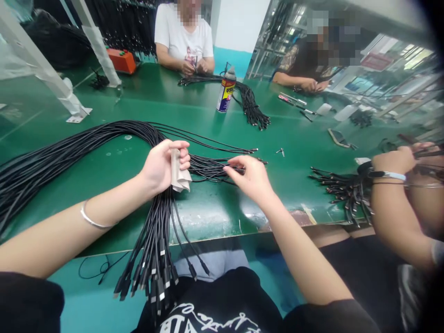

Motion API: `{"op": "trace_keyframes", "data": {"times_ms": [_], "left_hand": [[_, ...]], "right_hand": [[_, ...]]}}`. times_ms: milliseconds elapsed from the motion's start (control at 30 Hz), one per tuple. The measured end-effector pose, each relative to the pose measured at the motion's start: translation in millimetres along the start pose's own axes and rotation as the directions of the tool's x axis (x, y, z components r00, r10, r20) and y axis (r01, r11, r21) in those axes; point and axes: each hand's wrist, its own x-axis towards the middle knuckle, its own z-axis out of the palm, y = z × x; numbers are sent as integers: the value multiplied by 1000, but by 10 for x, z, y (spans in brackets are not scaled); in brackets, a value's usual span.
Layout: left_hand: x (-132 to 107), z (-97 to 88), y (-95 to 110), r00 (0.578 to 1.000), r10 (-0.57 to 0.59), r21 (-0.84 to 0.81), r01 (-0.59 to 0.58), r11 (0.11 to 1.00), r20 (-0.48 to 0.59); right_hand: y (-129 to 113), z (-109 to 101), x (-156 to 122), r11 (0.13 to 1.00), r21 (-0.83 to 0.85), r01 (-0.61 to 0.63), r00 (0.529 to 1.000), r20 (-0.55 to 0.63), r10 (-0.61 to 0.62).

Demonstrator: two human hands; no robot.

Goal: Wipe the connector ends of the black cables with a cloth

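1. The left hand [163, 164] was closed around a folded beige piece of cloth [179, 176], thumb and fingers curled tight. It sat on top of the bundle of long black rubber-sheathed cables [69, 152].
2. The right hand [251, 178], at 3 o'clock from the left, was narrowed to a pinch. Its fingertips were closed on a few thin cable ends with metal plugs [255, 150] fanned out on the green surface [208, 120].
3. The bundle swept in from 9 o'clock and passed under the left hand. There it split, with some plugged ends running toward 3 o'clock.
4. A thick hanging sheaf of connector ends [156, 268] dropped over the near edge at 6 o'clock, above the person's lap.
5. Judged from this layout, the work was partway along. Only a handful of ends lay singled out at the right hand, and most of the bundle was massed together. Which cables were finished could not be told.
6. At 12 o'clock a yellow-and-blue spray can [225, 95] stood upright beside another dark cable heap [251, 108].
7. At 3 o'clock a co-worker's hand [393, 162] held a separate black cable bunch [342, 189].
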Motion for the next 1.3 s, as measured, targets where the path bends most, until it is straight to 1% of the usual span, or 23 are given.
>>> {"op": "trace_keyframes", "data": {"times_ms": [33, 100, 167, 233, 333, 433, 500, 567, 667, 733, 800, 867, 900, 933, 967, 1000, 1033, 1100, 1167, 1200, 1233, 1267, 1300], "left_hand": [[-71, 73, 31, 999, -17, -8, 18, 1000, 28], [-224, 204, 41, 995, -53, 8, 53, 999, 82], [-364, 299, -7, 994, -56, 56, 51, 997, 93], [-479, 358, -86, 999, 4, 137, -10, 991, 43], [-621, 398, -207, 993, 120, 268, -113, 957, -11], [-750, 398, -293, 980, 196, 390, -193, 900, 34], [-834, 381, -330, 975, 217, 442, -212, 872, 40], [-917, 358, -356, 988, 157, 441, -139, 887, -3], [-1033, 321, -395, 999, -7, 412, 25, 911, -45], [-1095, 301, -424, 998, -53, 468, 60, 882, -28], [-1134, 285, -445, 998, -68, 559, 55, 828, 2], [-1146, 266, -447, 998, -32, 668, -10, 744, 50], [-1144, 253, -438, 996, 12, 730, -77, 679, 93], [-1140, 237, -425, 985, 65, 794, -165, 586, 157], [-1137, 218, -412, 965, 98, 850, -261, 458, 243], [-1139, 199, -401, 935, 85, 883, -354, 309, 346], [-1149, 182, -399, 893, 18, 881, -446, 159, 450], [-1193, 158, -433, 770, -216, 774, -627, -88, 600], [-1256, 158, -517, 648, -413, 603, -756, -253, 640], [-1285, 167, -568, 612, -463, 521, -790, -322, 642], [-1306, 181, -616, 593, -484, 457, -805, -379, 644], [-1312, 200, -653, 581, -491, 416, -811, -411, 649], [-1301, 222, -674, 572, -491, 406, -817, -409, 657]], "right_hand": [[-124, 44, -89, 971, 238, -9, 998, 59, -5], [-363, 144, -280, 784, 613, -102, 977, 208, -36], [-538, 241, -458, 597, 781, -184, 959, 277, -66], [-632, 316, -605, 501, 834, -231, 957, 288, -39], [-669, 384, -778, 487, 840, -239, 965, 261, 24], [-651, 405, -921, 537, 820, -197, 975, 224, 16], [-627, 391, -1008, 550, 818, -169, 981, 193, 14], [-598, 351, -1087, 549, 826, -127, 991, 133, 29], [-554, 259, -1184, 580, 813, -40, 999, 12, 53], [-529, 194, -1237, 597, 802, -24, 995, -36, 89], [-506, 138, -1286, 537, 841, -72, 985, -25, 171], [-477, 86, -1335, 399, 902, -165, 961, 56, 270], [-455, 58, -1360, 328, 923, -201, 946, 95, 310], [-425, 27, -1387, 275, 935, -224, 931, 122, 343], [-387, -6, -1414, 246, 941, -233, 918, 130, 374], [-340, -41, -1441, 236, 945, -227, 907, 117, 405], [-286, -76, -1466, 240, 948, -210, 897, 89, 433], [-168, -141, -1508, 264, 950, -168, 879, 23, 476], [-60, -191, -1537, 293, 946, -140, 868, -26, 497], [-18, -210, -1546, 302, 944, -133, 865, -38, 500], [15, -226, -1551, 303, 944, -131, 863, -41, 504], [39, -240, -1550, 297, 946, -129, 860, -42, 508], [56, -252, -1542, 287, 950, -123, 857, -44, 513]]}}
